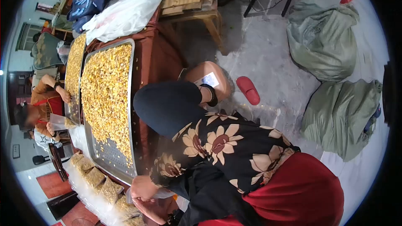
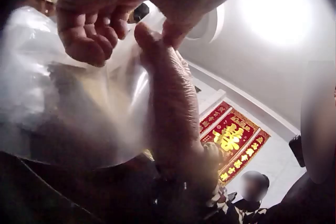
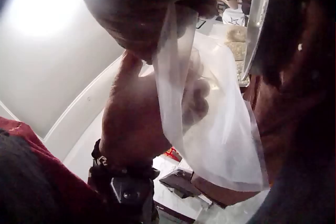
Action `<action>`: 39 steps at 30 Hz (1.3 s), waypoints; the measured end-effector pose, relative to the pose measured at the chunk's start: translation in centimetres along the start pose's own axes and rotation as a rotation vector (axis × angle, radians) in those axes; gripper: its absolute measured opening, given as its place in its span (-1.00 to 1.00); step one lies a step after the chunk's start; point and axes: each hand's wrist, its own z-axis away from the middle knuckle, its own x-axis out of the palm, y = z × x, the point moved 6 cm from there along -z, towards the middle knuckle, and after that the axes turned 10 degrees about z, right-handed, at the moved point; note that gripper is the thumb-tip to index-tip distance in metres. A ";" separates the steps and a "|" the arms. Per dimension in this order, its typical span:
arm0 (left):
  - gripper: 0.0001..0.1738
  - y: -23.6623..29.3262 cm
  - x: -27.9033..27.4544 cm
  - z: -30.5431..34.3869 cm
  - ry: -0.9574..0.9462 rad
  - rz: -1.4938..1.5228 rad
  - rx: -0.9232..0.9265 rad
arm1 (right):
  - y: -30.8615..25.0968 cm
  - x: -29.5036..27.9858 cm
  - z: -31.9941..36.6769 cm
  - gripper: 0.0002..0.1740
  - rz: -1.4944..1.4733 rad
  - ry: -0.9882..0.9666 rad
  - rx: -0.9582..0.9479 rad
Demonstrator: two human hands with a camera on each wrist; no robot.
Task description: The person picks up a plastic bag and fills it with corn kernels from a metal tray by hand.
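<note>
Both hands meet just beside the near-left corner of a metal tray (image 1: 109, 157) set on a table with a brown cloth (image 1: 145, 58). The fingers of the left hand (image 3: 139, 111) are curled and clamped on a clear plastic bag (image 3: 226, 134); those of the right hand (image 2: 170, 92) pinch its film, their exact placing partly hidden. The tray bears loose yellow pieces (image 1: 106, 88), its perforated base bare toward the left end. Filled bags (image 1: 109, 190) lie beyond that end. Past the far edge, a person opposite (image 1: 46, 100) holds another clear bag (image 1: 60, 121) beside a second tray (image 1: 72, 111).
</note>
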 end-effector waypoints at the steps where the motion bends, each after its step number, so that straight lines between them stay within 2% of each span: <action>1: -0.71 -0.1 -0.3 0.0 0.001 0.019 -0.020 | -0.2 0.0 0.0 -0.78 -0.023 0.019 -0.004; 8: -0.70 -0.8 -2.3 -0.5 0.041 0.045 -0.037 | 0.1 1.4 -0.7 -0.71 -0.341 -0.143 -0.004; 12: -0.69 -1.1 -2.9 0.1 0.036 0.053 -0.032 | 0.5 3.2 -1.0 -0.70 -0.363 -0.244 -0.090; 14: -0.68 -1.8 -2.2 0.2 0.029 0.055 -0.050 | 0.8 4.1 -0.8 -0.66 -0.283 -0.290 -0.107; 17: -0.68 -3.2 -1.3 0.5 -0.004 0.031 -0.050 | 1.7 3.3 -0.1 -0.66 -0.427 -0.235 -0.073; 21: -0.59 0.2 -1.2 1.6 0.061 -0.170 0.250 | 1.1 2.4 -0.1 -0.66 -0.756 -0.203 -0.089; 22: -0.62 0.3 -0.9 1.6 0.094 0.050 0.125 | 1.1 2.7 0.2 -0.68 -0.946 -0.366 0.135; 23: -0.65 0.7 -0.4 1.6 0.134 0.279 0.022 | 1.2 1.8 0.9 -0.67 -0.875 -0.416 0.223; 24: -0.74 2.6 0.0 1.7 0.144 0.238 0.076 | 1.7 2.0 0.5 -0.68 -0.793 -0.352 0.138; 25: -0.83 5.0 1.2 2.5 0.114 0.285 0.147 | 2.1 1.8 0.6 -0.68 -0.696 -0.379 0.217; 27: -0.88 5.8 1.4 3.0 0.124 0.421 0.077 | 2.9 1.3 0.7 -0.66 -0.723 -0.323 0.335; 28: -0.89 5.6 1.0 2.9 0.144 0.441 0.094 | 2.1 -0.8 0.5 -0.66 -0.634 -0.307 0.371; 29: -0.91 5.1 0.7 2.5 0.154 0.465 0.108 | 2.7 -0.2 0.4 -0.70 -0.671 -0.244 0.382; 30: -0.75 3.2 -0.2 2.2 0.138 0.441 0.080 | 2.3 -1.0 0.1 -0.74 -0.515 -0.220 0.293; 31: -0.75 3.4 -0.3 2.0 0.174 0.454 0.096 | 2.0 -1.9 -0.1 -0.77 -0.366 -0.187 0.204; 33: -0.49 6.9 -0.7 2.6 0.442 -0.074 0.440 | 1.5 -1.3 0.2 -0.80 -0.134 -0.161 -0.040; 34: -0.28 10.4 -0.4 3.3 0.451 -0.252 0.500 | 1.0 -1.2 0.3 -0.76 -0.081 -0.190 -0.122; 35: -0.28 11.6 -1.1 3.8 0.472 -0.238 0.500 | 0.7 -1.2 0.5 -0.76 -0.069 -0.203 -0.139; 37: -0.32 12.5 -0.1 3.4 0.059 -0.625 0.535 | -0.6 -0.8 1.0 -0.81 -0.028 -0.257 -0.262; 38: -0.52 10.4 -0.4 3.0 -0.089 -0.643 0.494 | -1.1 -0.6 1.3 -0.85 0.030 -0.231 -0.326; 39: -0.52 9.8 -1.1 3.6 -0.066 -0.635 0.484 | -1.4 -0.2 1.5 -0.85 0.032 -0.250 -0.344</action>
